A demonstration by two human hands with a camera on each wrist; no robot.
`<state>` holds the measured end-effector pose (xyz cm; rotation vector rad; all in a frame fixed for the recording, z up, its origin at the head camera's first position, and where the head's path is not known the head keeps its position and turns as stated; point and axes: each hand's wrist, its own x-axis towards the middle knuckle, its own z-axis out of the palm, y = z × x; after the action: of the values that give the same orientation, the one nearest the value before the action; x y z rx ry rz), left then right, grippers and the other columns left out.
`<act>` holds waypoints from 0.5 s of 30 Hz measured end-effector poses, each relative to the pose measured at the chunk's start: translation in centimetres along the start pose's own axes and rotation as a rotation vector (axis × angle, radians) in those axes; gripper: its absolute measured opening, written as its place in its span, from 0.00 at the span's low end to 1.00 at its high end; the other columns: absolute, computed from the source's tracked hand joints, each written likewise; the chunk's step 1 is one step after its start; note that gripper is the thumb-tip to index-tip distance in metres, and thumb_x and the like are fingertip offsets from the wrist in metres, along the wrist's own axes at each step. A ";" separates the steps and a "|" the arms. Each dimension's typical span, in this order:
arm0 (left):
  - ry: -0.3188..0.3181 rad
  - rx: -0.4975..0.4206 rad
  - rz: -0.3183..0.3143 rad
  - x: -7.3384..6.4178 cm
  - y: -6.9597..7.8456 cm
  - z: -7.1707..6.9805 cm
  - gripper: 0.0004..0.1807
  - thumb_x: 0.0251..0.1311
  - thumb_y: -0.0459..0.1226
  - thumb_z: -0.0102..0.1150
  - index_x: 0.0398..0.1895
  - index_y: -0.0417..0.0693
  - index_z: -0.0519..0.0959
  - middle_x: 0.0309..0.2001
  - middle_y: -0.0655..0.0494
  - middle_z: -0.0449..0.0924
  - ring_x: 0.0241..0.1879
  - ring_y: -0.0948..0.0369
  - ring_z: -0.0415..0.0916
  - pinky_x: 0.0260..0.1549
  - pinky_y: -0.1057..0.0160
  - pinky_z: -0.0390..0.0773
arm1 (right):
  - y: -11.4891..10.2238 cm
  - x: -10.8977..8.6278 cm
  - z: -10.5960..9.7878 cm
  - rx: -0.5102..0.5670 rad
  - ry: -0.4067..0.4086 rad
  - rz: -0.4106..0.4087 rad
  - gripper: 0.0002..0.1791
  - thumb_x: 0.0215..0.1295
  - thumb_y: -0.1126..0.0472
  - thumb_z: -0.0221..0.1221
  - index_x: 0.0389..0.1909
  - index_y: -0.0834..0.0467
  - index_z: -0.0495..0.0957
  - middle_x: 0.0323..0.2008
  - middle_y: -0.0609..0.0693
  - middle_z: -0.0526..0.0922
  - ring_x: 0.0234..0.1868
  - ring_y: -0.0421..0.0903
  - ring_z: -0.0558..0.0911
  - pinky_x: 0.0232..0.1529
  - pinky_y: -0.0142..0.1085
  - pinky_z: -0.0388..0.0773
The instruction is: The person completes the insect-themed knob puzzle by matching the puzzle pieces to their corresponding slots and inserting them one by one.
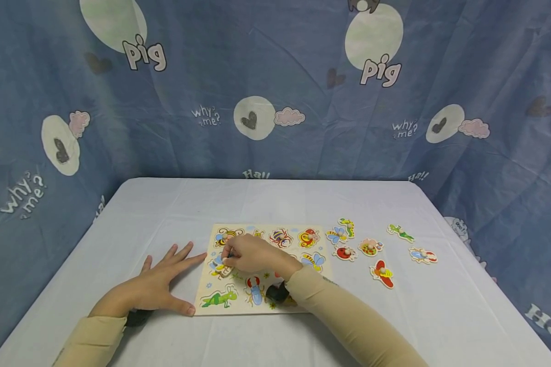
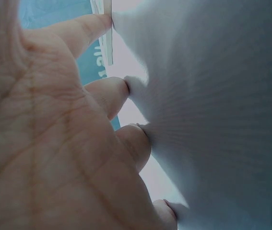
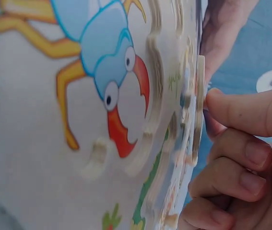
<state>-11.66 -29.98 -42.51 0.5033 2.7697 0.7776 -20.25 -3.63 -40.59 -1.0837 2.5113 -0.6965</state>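
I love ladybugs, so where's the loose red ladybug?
In the head view, the red ladybug lies on the table just right of the board, below the blue-winged piece.

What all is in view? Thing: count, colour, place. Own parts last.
board: 1, cream with insect prints, on cloth
held piece: 1, pale edge, over board's left side
caterpillar: 1, green-yellow, right of board
striped bug: 1, blue-yellow, beside caterpillar
ladybird: 1, red, nearer than striped bug
spotted bug: 1, yellow-red, right of ladybird
butterfly: 1, red-yellow, nearest loose piece
grasshopper: 1, green, far right
beetle: 1, blue-red, far right
cloth: 1, white, tabletop
backdrop: 1, blue, behind
wrist cameras: 2, black
sleeves: 2, tan
left hand: 1, touching board's left edge
right hand: 1, pinching held piece
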 end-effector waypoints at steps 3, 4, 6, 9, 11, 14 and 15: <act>0.000 -0.001 0.000 0.0 -0.1 0.0 0.66 0.36 0.62 0.87 0.84 0.65 0.64 0.88 0.36 0.43 0.84 0.24 0.32 0.64 0.09 0.25 | -0.1 0.2 0.3 -0.013 -0.007 -0.002 0.05 0.81 0.56 0.60 0.48 0.51 0.83 0.33 0.39 0.81 0.26 0.35 0.72 0.34 0.26 0.70; -0.001 -0.002 0.000 0.0 -0.1 0.0 0.66 0.36 0.62 0.87 0.84 0.65 0.64 0.88 0.36 0.43 0.84 0.24 0.32 0.64 0.09 0.25 | -0.1 0.3 0.4 -0.022 -0.009 -0.005 0.05 0.81 0.56 0.60 0.48 0.51 0.83 0.32 0.39 0.81 0.26 0.35 0.72 0.34 0.26 0.70; -0.002 -0.002 -0.001 0.1 -0.1 0.1 0.66 0.36 0.62 0.87 0.84 0.66 0.64 0.88 0.37 0.43 0.84 0.24 0.32 0.64 0.09 0.25 | -0.2 0.4 0.6 -0.042 -0.010 -0.006 0.05 0.81 0.55 0.61 0.48 0.51 0.84 0.31 0.39 0.81 0.26 0.35 0.71 0.34 0.26 0.70; -0.006 -0.002 -0.005 0.1 -0.2 0.1 0.66 0.36 0.62 0.87 0.84 0.66 0.64 0.88 0.37 0.43 0.84 0.25 0.32 0.64 0.09 0.25 | -0.2 0.6 0.7 -0.066 -0.014 0.004 0.05 0.81 0.55 0.61 0.48 0.50 0.84 0.31 0.38 0.80 0.27 0.34 0.71 0.34 0.26 0.70; -0.007 0.000 -0.009 0.1 -0.2 0.1 0.66 0.36 0.62 0.87 0.84 0.67 0.64 0.88 0.37 0.43 0.84 0.25 0.32 0.64 0.09 0.25 | -0.3 0.7 0.7 -0.081 -0.015 0.006 0.05 0.81 0.55 0.61 0.47 0.49 0.84 0.32 0.38 0.80 0.27 0.35 0.72 0.35 0.27 0.70; -0.010 0.002 -0.015 0.1 -0.1 0.1 0.66 0.36 0.62 0.87 0.84 0.66 0.64 0.88 0.37 0.43 0.84 0.25 0.32 0.64 0.09 0.25 | -0.5 0.7 0.8 -0.096 -0.017 0.010 0.04 0.80 0.54 0.61 0.47 0.48 0.84 0.34 0.37 0.81 0.29 0.34 0.73 0.37 0.27 0.71; -0.011 0.001 -0.016 0.1 -0.1 0.1 0.66 0.36 0.62 0.87 0.84 0.66 0.64 0.88 0.37 0.43 0.84 0.25 0.32 0.64 0.09 0.25 | -0.5 0.7 0.8 -0.098 -0.017 0.010 0.04 0.80 0.54 0.61 0.46 0.48 0.84 0.34 0.37 0.81 0.29 0.34 0.73 0.37 0.27 0.71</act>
<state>-11.74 -29.99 -42.68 0.4828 2.7612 0.7676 -20.06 -4.73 -41.02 -1.1040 2.5580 -0.5641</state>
